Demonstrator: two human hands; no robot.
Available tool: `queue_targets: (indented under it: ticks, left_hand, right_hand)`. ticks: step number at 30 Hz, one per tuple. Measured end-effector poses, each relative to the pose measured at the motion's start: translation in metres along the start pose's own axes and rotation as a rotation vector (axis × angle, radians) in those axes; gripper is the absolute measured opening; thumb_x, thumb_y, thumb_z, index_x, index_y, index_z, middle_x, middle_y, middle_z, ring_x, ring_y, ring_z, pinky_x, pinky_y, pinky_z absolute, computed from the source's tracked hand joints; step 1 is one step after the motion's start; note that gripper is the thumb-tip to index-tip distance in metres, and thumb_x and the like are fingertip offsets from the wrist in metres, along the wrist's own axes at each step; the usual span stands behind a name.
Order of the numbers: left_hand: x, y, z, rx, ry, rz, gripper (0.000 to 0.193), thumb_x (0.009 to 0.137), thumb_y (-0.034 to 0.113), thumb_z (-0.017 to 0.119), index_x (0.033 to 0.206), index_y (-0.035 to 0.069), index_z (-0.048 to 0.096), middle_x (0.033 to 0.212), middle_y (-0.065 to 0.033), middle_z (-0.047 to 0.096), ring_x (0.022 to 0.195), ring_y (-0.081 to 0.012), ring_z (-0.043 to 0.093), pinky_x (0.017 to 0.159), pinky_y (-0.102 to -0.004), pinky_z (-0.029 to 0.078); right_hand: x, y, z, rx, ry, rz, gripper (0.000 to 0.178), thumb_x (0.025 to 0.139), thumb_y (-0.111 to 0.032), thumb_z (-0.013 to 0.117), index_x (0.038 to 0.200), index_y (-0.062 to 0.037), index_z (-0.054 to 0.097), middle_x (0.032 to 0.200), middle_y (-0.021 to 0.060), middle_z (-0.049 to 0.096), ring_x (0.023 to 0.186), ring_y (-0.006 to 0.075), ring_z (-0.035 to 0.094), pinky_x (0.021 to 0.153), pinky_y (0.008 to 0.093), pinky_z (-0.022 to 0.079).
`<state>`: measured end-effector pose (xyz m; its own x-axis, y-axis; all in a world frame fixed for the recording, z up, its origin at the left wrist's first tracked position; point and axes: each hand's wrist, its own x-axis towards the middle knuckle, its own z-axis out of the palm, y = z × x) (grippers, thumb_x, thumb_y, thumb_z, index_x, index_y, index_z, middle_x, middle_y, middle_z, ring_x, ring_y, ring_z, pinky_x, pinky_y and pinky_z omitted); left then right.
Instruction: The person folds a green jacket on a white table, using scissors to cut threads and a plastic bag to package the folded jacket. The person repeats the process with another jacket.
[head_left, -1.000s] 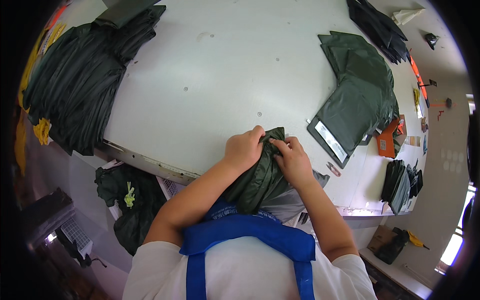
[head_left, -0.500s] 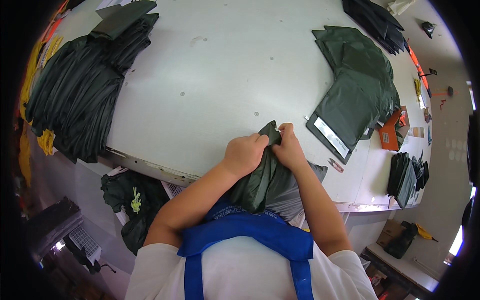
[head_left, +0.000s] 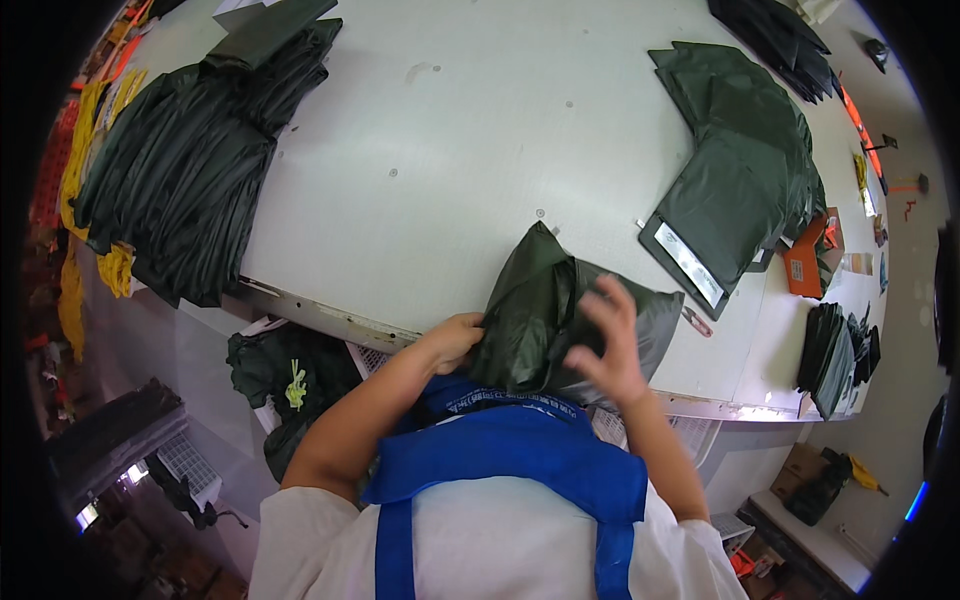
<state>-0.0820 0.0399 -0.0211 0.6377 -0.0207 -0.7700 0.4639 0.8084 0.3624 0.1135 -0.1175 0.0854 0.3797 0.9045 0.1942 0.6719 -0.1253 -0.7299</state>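
A dark green piece of thin, shiny fabric (head_left: 530, 300), with a greyer side, lies partly folded at the table's near edge in front of me. My left hand (head_left: 457, 341) pinches its left edge, fingertips partly hidden by the cloth. Just above its right part is my right hand (head_left: 611, 345), fingers spread and slightly blurred, with nothing in it. To the right, flat dark green folded pieces (head_left: 735, 190) lie fanned out; a white label strip (head_left: 690, 268) shows on the top one. Small thread snips (head_left: 697, 321) rest beside them.
A tall heap of folded dark green pieces (head_left: 180, 180) covers the table's left side. At right are an orange box (head_left: 803, 265) and a smaller dark stack (head_left: 822, 358). Dark cloth (head_left: 290, 375) hangs below the table's front edge, whose metal rail (head_left: 330, 318) shows.
Both hands were together at the bunched fabric's top. They have parted: the left moved down and left, the right down and right, opening out. The fabric now spreads wider on the table.
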Motion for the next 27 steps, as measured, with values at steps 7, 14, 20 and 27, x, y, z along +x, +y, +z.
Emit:
queue_targets:
  ticks: [7, 14, 20, 27]
  left_hand:
    - [0.013, -0.009, 0.038, 0.38, 0.225, 0.391, 0.016, 0.084, 0.003, 0.054, 0.099, -0.003, 0.057, 0.089, -0.0164, 0.064, 0.077, -0.0256, 0.063, 0.068, -0.034, 0.05]
    - [-0.023, 0.035, 0.049, 1.192, 0.392, 0.568, 0.019, 0.077, 0.01, 0.06, 0.086, -0.005, 0.053, 0.075, -0.0291, 0.06, 0.077, -0.0463, 0.06, 0.068, -0.0507, 0.047]
    - [-0.013, 0.038, 0.044, 1.327, 0.334, 0.591, 0.021, 0.073, 0.009, 0.061, 0.087, -0.004, 0.053, 0.074, -0.0289, 0.061, 0.075, -0.047, 0.06, 0.068, -0.0511, 0.049]
    - [-0.014, 0.062, 0.046, 1.365, 0.231, 0.51, 0.022, 0.071, 0.006, 0.06, 0.087, -0.007, 0.051, 0.072, -0.027, 0.062, 0.068, -0.0413, 0.064, 0.064, -0.0462, 0.051]
  right_hand:
    - [-0.004, -0.041, 0.038, -0.354, -0.144, -0.114, 0.032, 0.061, -0.025, 0.079, 0.091, -0.0266, 0.07, 0.117, -0.003, 0.055, 0.123, 0.0268, 0.041, 0.105, 0.0501, 0.022]
    - [0.005, -0.035, 0.057, -0.531, -0.129, -0.01, 0.038, 0.051, -0.016, 0.082, 0.084, -0.0248, 0.067, 0.113, -0.0029, 0.053, 0.12, 0.0257, 0.041, 0.093, 0.0433, 0.028]
    - [0.015, -0.03, 0.057, -0.545, -0.249, 0.054, 0.048, 0.056, -0.018, 0.082, 0.098, -0.0236, 0.061, 0.113, -0.0028, 0.05, 0.12, 0.0237, 0.039, 0.092, 0.044, 0.028]
    - [0.027, -0.024, 0.062, -0.628, -0.256, 0.047, 0.046, 0.061, -0.022, 0.079, 0.101, -0.0192, 0.057, 0.111, 0.0, 0.051, 0.118, 0.025, 0.039, 0.091, 0.0428, 0.031]
